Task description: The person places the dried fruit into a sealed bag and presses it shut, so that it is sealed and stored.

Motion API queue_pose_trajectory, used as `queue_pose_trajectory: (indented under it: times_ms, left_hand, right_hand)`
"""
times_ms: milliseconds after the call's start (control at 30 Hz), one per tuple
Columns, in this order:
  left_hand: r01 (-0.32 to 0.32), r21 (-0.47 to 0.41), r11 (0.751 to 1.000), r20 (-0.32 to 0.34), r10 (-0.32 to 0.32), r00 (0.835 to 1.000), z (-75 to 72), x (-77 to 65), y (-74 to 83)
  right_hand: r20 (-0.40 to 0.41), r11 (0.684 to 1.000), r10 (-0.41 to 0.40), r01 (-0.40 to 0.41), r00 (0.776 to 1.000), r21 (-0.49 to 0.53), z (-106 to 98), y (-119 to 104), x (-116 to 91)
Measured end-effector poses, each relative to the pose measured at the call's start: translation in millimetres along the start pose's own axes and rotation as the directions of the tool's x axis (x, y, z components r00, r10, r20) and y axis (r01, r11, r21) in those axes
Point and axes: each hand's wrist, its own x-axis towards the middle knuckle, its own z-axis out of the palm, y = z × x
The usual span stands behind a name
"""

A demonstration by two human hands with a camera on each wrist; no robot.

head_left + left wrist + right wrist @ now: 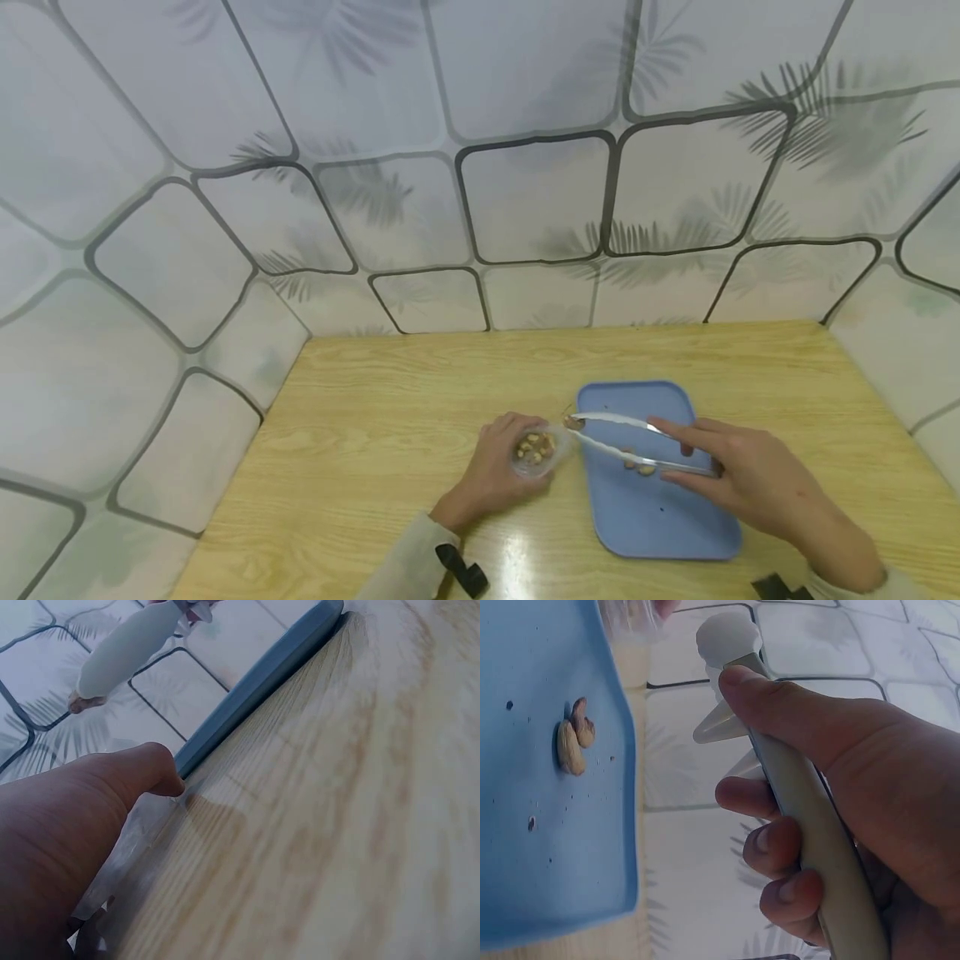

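My left hand (491,467) grips a small clear plastic cup (559,443) with several peanuts in it, left of the blue tray (637,533). In my right hand (765,475) is a pair of tongs (611,417) with white tips, thumb on one arm and fingers on the other. Between those tips sits a brownish peanut (573,422), right by the cup's rim at the tray's left edge. Two more peanuts (571,748) lie close together on the tray in the right wrist view. The left wrist view shows the tongs from below, the peanut poking out of the tips.
Dark crumbs (532,823) are scattered over the tray, which has a raised rim. Under everything is a light wooden table (375,433). Patterned walls (540,200) stand at its back and sides.
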Motion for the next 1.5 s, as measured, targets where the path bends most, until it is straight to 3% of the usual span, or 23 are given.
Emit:
queue_pose_trajectory:
  times_ms: [300, 833, 1267, 1500]
  left_hand:
    - [-0.008, 0.017, 1.000, 0.002, 0.008, 1.000, 2.9, -0.3, -4.5]
    - [-0.010, 0.011, 1.000, -0.011, 0.010, 1.000, 1.1, -3.0, 0.2]
    - [-0.038, 0.030, 0.999, -0.030, 0.039, 0.999, 2.2, -1.8, -2.6]
    - [-0.017, 0.015, 1.000, -0.012, 0.017, 1.000, 1.7, -0.7, -2.3]
  right_hand:
    - [-0.008, 0.998, -0.058, 0.058, 0.998, 0.020, 9, -11, 8]
    - [0.059, 0.995, -0.073, 0.069, 0.996, 0.072, 27, -23, 18]
    - [0.112, 0.993, -0.078, 0.067, 0.991, 0.099, 31, -27, 28]
    - [0.128, 0.992, -0.068, 0.054, 0.989, 0.111, 30, -25, 26]
